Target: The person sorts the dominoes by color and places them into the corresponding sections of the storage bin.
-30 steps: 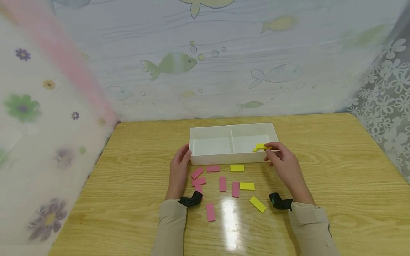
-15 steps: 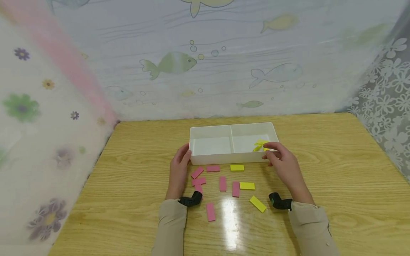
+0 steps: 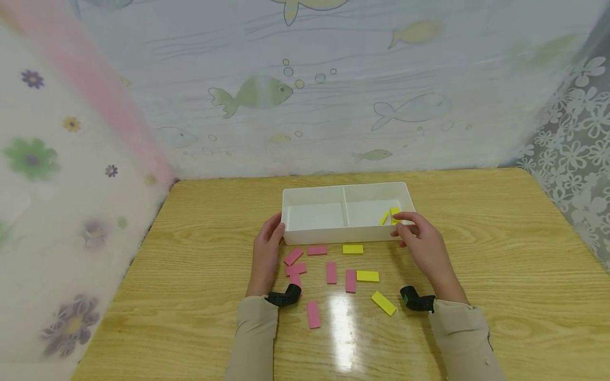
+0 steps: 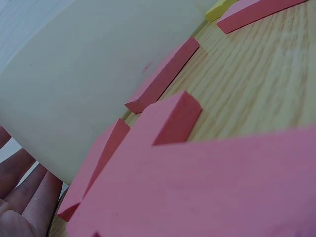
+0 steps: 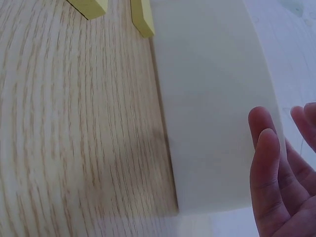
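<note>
A white two-compartment box point(image 3: 314, 236) stands on the table. My left hand point(image 3: 267, 251) lies against its left end, thumb at the front corner; in the left wrist view the fingers point(image 4: 42, 195) look fairly straight. Over the front rim at the right end is my right hand point(image 3: 421, 243), its fingers loosely bent with nothing visible between them. Close by those fingertips, small flat yellow blocks point(image 3: 384, 217) lie in the right compartment, partly hidden by the hand and front wall. The left compartment holds nothing visible.
In front of the box lie several flat pink blocks point(image 3: 331, 272), some overlapping near the left wrist. Three yellow blocks point(image 3: 368, 276) lie farther right on the wooden table point(image 3: 205, 296). A fish-patterned curtain point(image 3: 257, 127) hangs along the back edge.
My right hand has let go of the yellow blocks, which dropped and settled in the right compartment. My left hand and the box have stayed in place.
</note>
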{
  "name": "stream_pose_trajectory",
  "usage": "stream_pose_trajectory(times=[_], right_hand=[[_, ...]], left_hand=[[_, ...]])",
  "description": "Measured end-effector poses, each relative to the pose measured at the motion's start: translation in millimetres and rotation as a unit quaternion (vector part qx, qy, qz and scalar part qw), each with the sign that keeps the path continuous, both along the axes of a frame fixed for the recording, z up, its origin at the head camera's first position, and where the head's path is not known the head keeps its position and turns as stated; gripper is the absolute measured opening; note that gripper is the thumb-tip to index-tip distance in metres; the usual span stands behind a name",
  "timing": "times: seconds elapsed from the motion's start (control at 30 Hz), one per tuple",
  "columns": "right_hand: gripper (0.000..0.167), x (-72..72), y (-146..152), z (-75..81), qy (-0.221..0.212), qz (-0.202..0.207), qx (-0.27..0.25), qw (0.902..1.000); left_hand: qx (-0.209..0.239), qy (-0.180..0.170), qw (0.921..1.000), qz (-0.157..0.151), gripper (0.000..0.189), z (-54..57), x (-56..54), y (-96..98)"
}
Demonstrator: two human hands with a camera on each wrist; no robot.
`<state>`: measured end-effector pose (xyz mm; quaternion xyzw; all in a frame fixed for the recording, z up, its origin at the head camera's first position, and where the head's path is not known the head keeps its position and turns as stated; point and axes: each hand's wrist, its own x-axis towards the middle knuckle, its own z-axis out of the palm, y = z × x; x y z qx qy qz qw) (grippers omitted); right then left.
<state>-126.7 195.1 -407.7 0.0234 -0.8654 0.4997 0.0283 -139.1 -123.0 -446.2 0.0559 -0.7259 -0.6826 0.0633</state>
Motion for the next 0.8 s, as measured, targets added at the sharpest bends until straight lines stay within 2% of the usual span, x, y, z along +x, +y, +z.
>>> stream_pose_trajectory(times=[0.33, 0.63, 0.67, 0.8], right_hand=[[0.035, -0.3, 1, 2.4, -0.010, -0.008, 0.004, 0.9999], [0.034, 1.3, 3, 3.1, -0.001, -0.011, -0.013, 0.9999], [0.034, 1.2, 3, 3.5, 0.002, -0.011, -0.014, 0.9998], [0.033, 0.7, 3, 4.0, 0.020, -0.018, -0.018, 0.9995]], left_hand=[[-0.003, 0.005, 1.0000, -0.003, 0.040, -1.2, -0.2, -0.3], [0.001, 0.001, 1.0000, -0.005, 0.039, -3.0, 0.2, -0.3], [0.000, 0.000, 1.0000, -0.005, 0.039, -2.5, 0.2, -0.5], [-0.001, -0.011, 0.9999, -0.009, 0.041, 11.2, 5.1, 1.7]])
